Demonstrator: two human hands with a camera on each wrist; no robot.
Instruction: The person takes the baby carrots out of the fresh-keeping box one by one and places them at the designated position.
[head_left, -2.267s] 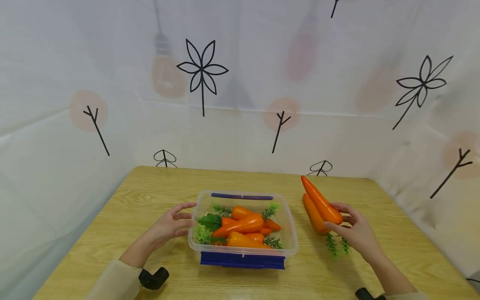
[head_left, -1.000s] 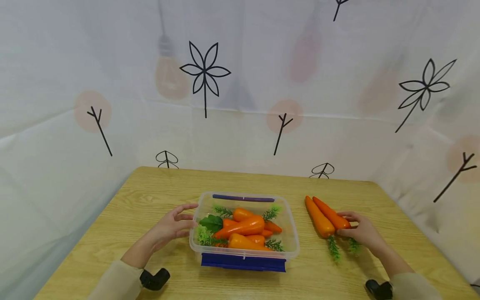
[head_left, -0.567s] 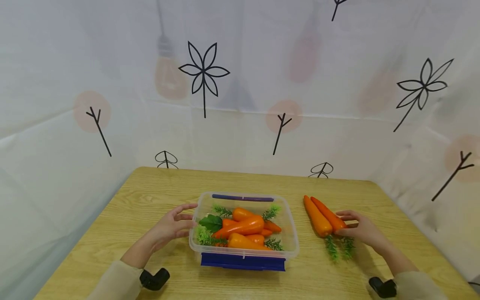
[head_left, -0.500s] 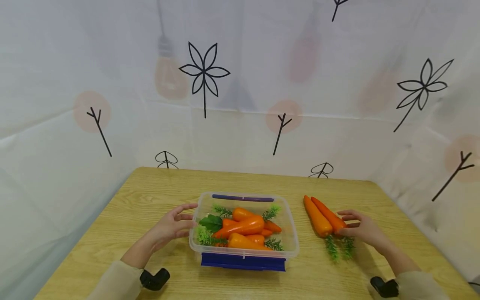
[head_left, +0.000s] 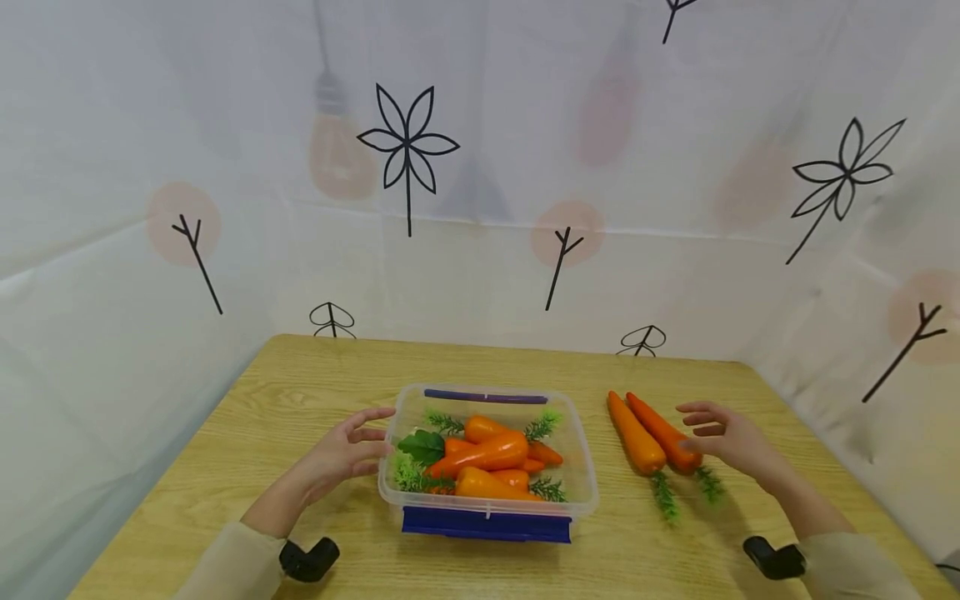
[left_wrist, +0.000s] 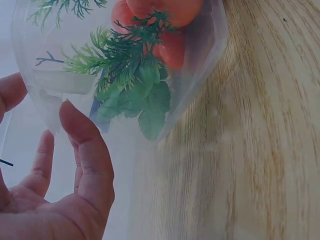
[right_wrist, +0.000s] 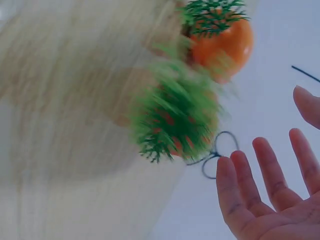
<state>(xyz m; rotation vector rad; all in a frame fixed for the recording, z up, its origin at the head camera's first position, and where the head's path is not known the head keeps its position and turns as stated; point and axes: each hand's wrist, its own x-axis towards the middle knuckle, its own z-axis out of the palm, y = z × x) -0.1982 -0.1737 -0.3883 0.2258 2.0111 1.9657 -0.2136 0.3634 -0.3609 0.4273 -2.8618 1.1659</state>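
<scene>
Two orange toy carrots with green tops lie side by side on the table's right part: a left carrot (head_left: 636, 435) and a right carrot (head_left: 663, 433). My right hand (head_left: 731, 440) hovers just beside the right carrot with fingers extended, holding nothing; the right wrist view shows a gap between the fingers and the carrot's blurred green top (right_wrist: 175, 115). A clear plastic box (head_left: 585, 467) with blue clips stands mid-table, filled with several carrots (head_left: 487, 452) and greenery. My left hand (head_left: 341, 450) has its relaxed fingers at the box's left wall, seemingly touching it.
The wooden table (head_left: 315, 375) reaches back to a white curtain (head_left: 480, 275) printed with plants and bulbs. Bare table lies between the box and the two carrots. A blue clip (head_left: 486, 523) hangs at the box's front.
My right hand lowered the right carrot beside the left one, let go of it and lifted slightly away. That carrot shifted a little to the right. The left hand and box have stayed put.
</scene>
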